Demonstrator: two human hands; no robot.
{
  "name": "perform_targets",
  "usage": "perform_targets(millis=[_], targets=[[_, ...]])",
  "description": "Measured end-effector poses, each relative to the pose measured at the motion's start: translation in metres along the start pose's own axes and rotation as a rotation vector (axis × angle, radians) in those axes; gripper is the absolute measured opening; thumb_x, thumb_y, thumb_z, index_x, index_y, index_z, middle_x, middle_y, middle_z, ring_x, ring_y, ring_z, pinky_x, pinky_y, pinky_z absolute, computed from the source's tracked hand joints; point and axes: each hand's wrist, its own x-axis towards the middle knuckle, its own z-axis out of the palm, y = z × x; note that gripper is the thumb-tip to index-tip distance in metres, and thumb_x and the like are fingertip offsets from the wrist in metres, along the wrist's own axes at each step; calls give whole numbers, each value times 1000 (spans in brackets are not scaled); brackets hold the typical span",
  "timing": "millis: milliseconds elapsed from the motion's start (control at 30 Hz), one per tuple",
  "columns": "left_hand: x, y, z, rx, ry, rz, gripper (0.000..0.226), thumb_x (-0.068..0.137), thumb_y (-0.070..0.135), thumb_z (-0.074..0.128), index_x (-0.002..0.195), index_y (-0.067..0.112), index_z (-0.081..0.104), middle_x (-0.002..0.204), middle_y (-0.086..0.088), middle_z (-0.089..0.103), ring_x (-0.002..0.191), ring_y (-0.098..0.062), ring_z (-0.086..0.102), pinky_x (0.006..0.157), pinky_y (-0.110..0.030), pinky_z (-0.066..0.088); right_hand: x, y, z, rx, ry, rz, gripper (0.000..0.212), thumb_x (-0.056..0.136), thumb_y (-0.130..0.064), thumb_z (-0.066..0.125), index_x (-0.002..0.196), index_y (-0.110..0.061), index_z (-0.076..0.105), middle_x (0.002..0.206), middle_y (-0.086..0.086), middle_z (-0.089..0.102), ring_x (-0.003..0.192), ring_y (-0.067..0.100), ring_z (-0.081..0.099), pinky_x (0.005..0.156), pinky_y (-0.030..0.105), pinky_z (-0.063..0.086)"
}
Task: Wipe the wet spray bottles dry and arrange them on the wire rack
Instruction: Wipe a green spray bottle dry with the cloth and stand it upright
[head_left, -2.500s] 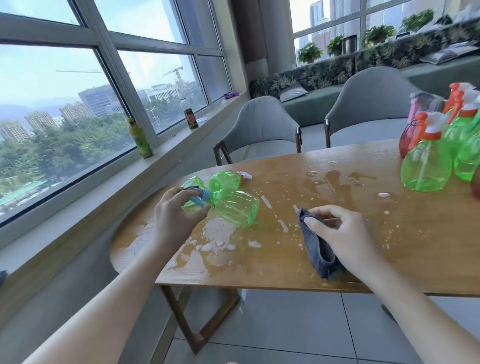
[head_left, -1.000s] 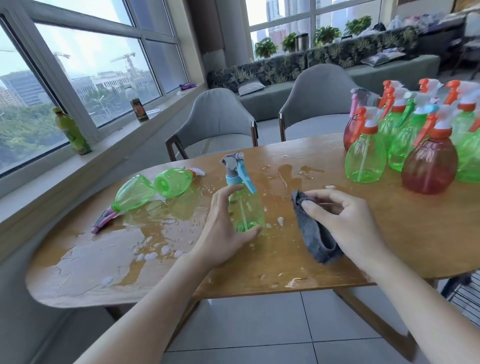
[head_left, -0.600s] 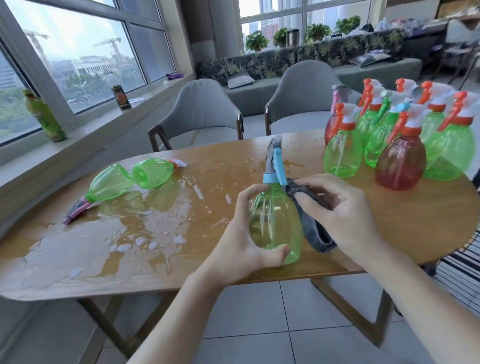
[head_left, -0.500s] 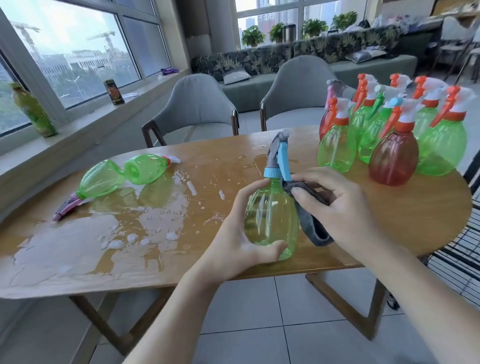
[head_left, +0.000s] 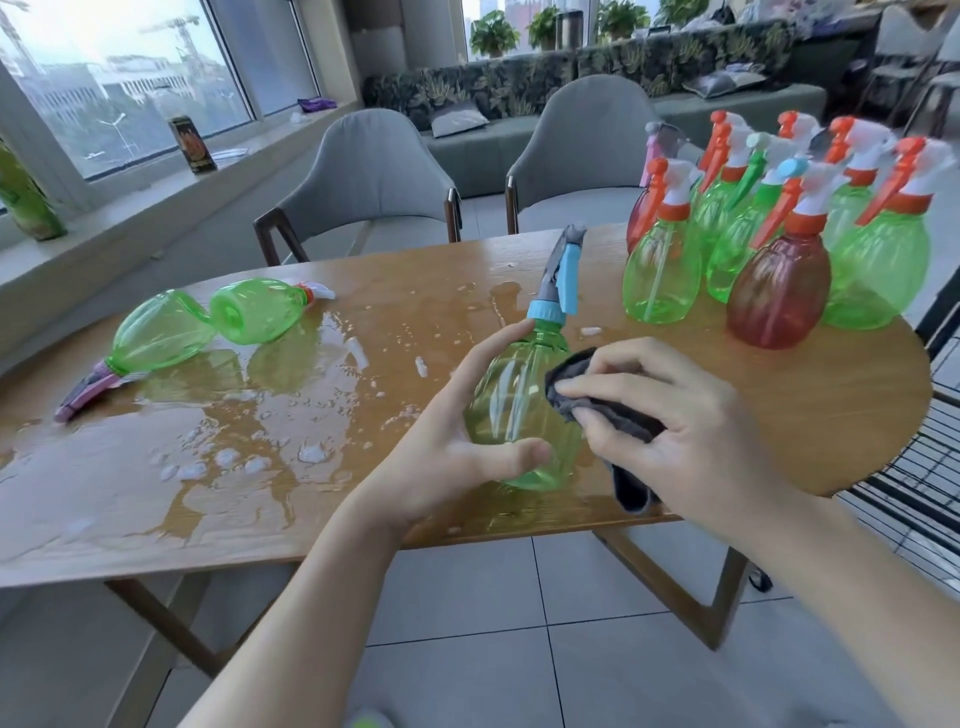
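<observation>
Hands, two, both occupied: left hand (head_left: 457, 441) wrapped round the belly of a green spray bottle with blue trigger head (head_left: 524, 410), thumb across the near face and forefinger up at the collar, holding it upright above the near edge of the wooden table (head_left: 831, 415); right hand (head_left: 675, 431) pinching a dark grey cloth (head_left: 602, 410) and pressing it against the bottle's right flank. Item in hand: wiping under way, judged not yet finished, since only one side is under the cloth. Items awaiting: two green bottles lying on their sides at the table's left, one with a pink trigger (head_left: 156, 338), one with an orange-and-white top (head_left: 260, 309), touching each other beside a broad puddle with foam flecks (head_left: 234, 441); judged still wet and unwiped. Items standing: cluster of upright bottles (head_left: 779, 244) at the table's right end, mostly green, one red at the front, a second red one behind; whether these are already dried cannot be told. Destination: wire rack (head_left: 914, 499), black, partly visible past the table's right edge; no bottle is seen on the visible part. Status, as a judgement: early to middle; drying in progress, arranging on the rack apparently not begun.
</observation>
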Motion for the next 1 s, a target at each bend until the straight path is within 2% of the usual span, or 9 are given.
perform_targets(millis=[133, 233, 300, 400, 567, 700, 867, 933, 1000], targets=[[-1, -2, 1, -71, -19, -11, 84, 90, 28, 82, 159, 50, 39, 165, 25, 40, 158, -6, 30, 129, -51, 26, 2, 2, 3, 32, 48, 55, 21, 92, -8, 72, 111, -10, 79, 108, 8, 65, 107, 3, 60, 95, 12, 43], [-1, -9, 2, -247, 22, -32, 67, 101, 39, 69, 160, 47, 39, 171, 5, 38, 160, -27, 32, 126, -64, 28, -9, -2, 11, 53, -20, -36, 18, 90, -4, 76, 108, -6, 79, 106, 9, 64, 101, 9, 63, 90, 16, 48], [-1, -11, 2, -335, 61, -62, 60, 103, 37, 66, 157, 49, 42, 169, -5, 39, 155, -35, 40, 122, -62, 37, -18, -5, 14, 48, -84, -114, 18, 90, -4, 75, 108, -6, 79, 106, 9, 64, 95, 12, 63, 86, 19, 52], [-1, -11, 4, -420, 94, -85, 57, 102, 36, 63, 154, 51, 47, 168, -6, 41, 149, -34, 48, 108, -49, 49, -27, -6, 17, 1, -156, -209, 18, 94, -5, 73, 110, -8, 79, 105, 10, 65, 92, 9, 58, 88, 13, 43], [-5, -7, 2, -436, 71, -88, 61, 100, 35, 65, 157, 46, 46, 162, -9, 50, 143, -38, 55, 109, -54, 50, -27, -5, 19, -63, -150, -273, 22, 96, -7, 72, 117, -9, 78, 105, 9, 66, 91, 20, 60, 91, 16, 42], [-8, -4, -5, -409, -29, -84, 69, 98, 27, 65, 162, 35, 41, 160, -12, 53, 144, -40, 53, 114, -55, 48, -12, -5, 18, -20, -29, -188, 23, 96, -7, 73, 119, -6, 77, 110, 12, 65, 93, 20, 62, 87, 28, 53], [-6, -6, -12, -339, -86, -62, 61, 98, 29, 76, 153, 45, 54, 165, 2, 48, 154, -26, 44, 126, -51, 37, 5, 2, 17, 26, 160, 44, 25, 98, -8, 67, 122, -4, 73, 114, 11, 65, 107, 7, 61, 95, 15, 46], [-5, -8, -11, -316, -62, -49, 58, 101, 27, 70, 153, 46, 53, 167, 7, 45, 158, -22, 37, 130, -56, 28, 3, 3, 17, 48, 164, 77, 25, 97, -9, 66, 121, -5, 73, 115, 7, 65, 111, -1, 59, 97, 13, 44], [-4, -8, -9, -296, -18, -35, 57, 103, 32, 67, 157, 42, 51, 169, 7, 42, 161, -21, 30, 131, -60, 21, -5, 0, 20, 65, 131, 50, 23, 96, -8, 69, 117, -4, 75, 113, 9, 66, 109, 3, 61, 97, 15, 45]])
